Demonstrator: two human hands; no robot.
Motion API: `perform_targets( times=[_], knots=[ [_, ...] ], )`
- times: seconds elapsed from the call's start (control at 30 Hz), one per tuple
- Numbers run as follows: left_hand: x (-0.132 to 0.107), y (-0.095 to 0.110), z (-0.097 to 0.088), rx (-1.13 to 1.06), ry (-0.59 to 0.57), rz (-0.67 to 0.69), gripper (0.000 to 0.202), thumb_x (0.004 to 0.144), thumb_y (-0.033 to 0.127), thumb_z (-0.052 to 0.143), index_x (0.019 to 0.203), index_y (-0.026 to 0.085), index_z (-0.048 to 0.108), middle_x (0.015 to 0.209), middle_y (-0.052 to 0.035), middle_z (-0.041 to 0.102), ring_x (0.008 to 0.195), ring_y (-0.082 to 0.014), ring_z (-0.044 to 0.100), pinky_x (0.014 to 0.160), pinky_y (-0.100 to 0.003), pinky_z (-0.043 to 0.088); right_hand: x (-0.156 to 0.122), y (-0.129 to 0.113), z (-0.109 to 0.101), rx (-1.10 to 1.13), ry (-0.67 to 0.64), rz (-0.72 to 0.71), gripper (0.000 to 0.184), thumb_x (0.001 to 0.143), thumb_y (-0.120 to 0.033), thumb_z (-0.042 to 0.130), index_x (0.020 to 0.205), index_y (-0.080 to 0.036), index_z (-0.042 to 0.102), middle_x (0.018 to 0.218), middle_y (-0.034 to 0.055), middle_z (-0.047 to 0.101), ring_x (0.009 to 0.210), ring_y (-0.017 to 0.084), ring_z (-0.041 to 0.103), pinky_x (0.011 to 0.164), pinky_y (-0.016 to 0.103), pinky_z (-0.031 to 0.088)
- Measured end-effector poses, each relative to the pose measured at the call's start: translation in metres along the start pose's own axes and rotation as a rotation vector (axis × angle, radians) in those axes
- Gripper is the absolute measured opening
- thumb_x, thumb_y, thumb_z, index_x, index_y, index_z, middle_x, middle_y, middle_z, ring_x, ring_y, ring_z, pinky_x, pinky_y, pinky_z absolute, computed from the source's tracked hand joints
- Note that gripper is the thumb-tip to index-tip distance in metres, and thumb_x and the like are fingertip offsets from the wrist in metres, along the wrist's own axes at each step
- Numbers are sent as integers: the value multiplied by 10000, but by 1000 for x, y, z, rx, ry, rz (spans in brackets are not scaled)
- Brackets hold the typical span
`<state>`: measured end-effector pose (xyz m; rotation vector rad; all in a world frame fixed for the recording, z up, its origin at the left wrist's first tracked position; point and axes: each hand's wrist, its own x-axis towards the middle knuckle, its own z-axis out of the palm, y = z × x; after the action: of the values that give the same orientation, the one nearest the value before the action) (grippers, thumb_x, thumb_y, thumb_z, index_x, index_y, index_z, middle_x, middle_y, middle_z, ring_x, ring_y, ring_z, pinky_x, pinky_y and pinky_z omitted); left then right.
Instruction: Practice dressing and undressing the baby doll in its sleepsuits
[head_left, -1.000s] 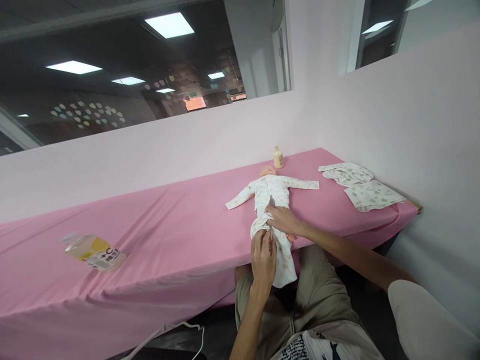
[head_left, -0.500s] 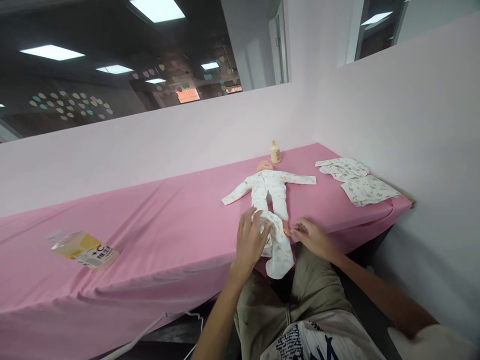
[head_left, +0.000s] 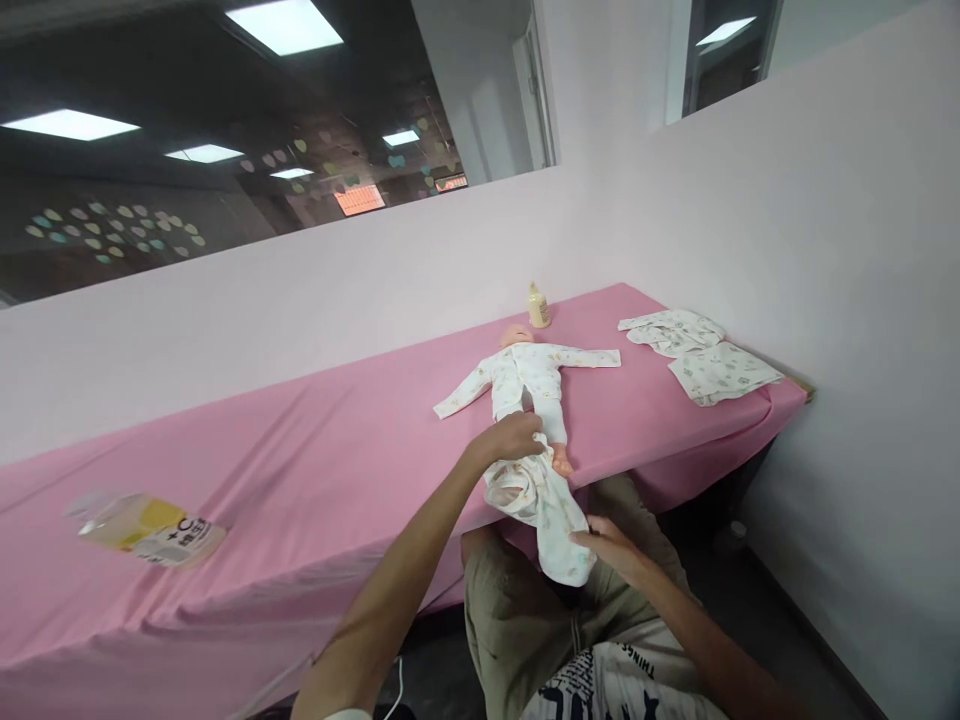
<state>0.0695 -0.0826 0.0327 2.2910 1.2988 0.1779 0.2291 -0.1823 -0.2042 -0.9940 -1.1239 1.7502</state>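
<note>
A baby doll lies on its back, head toward the wall, wearing a white patterned long-sleeved top with both sleeves spread out. White covers its upper legs and one bare foot shows. Bunched over its other lower leg are white patterned baby pants, hanging past the table edge. My left hand is closed on their upper edge, beside the doll's legs. Lower down, my right hand pinches the side of the hanging pant leg. The doll's other foot is hidden by the cloth.
Pink cloth covers the long table. A pump bottle stands behind the doll's head. Folded patterned clothes lie at the right end, near the wall. On the left, a clear bottle with a yellow label lies tipped over.
My right hand has moved from beside the bare foot down to the hanging pant leg and gripped it. My left hand has turned and now grasps the upper edge of the pants.
</note>
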Motion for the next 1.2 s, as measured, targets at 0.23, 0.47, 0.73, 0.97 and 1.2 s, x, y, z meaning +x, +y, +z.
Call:
perform_targets(
  times=[0.23, 0.47, 0.73, 0.97, 1.2],
  knots=[
    [-23, -14, -17, -828, 72, -259, 104, 666, 192, 618, 743, 151, 562, 684, -9, 609, 605, -135, 558, 540, -226, 385, -43, -63, -17, 67, 209, -153, 360, 720, -481, 722, 921, -187, 666, 787, 25, 681, 667, 189, 620, 594, 296, 484],
    [-15, -42, 13, -1334, 334, -223, 285, 567, 95, 560, 848, 91, 604, 669, -39, 659, 583, -150, 607, 539, -232, 461, -32, -127, -31, 75, 503, -445, 396, 738, -425, 695, 1054, -212, 589, 1014, 56, 655, 878, 202, 615, 710, 284, 503],
    [-10, -36, 25, -1560, 279, -197, 291, 689, 201, 589, 954, 94, 644, 810, -98, 719, 863, -271, 694, 791, -358, 558, 28, -178, -19, -485, 439, -555, 381, 824, -373, 574, 1170, -214, 585, 1300, 98, 566, 1254, 253, 478, 1078, 449, 353],
    [-9, -37, 22, -1513, 283, -121, 234, 843, 315, 607, 952, 115, 655, 767, -65, 712, 728, -192, 692, 695, -280, 560, 82, -230, 15, -459, -466, -290, 321, 835, -345, 626, 1105, -172, 636, 1091, 67, 654, 1003, 167, 594, 912, 324, 459],
    [-11, -47, 25, -1443, 140, -217, 313, 827, 356, 645, 988, 90, 674, 843, -115, 725, 851, -245, 700, 781, -333, 560, 86, -231, 22, -326, -449, -234, 161, 790, -273, 656, 864, -134, 622, 773, -2, 626, 670, 99, 549, 633, 228, 434]
  ],
)
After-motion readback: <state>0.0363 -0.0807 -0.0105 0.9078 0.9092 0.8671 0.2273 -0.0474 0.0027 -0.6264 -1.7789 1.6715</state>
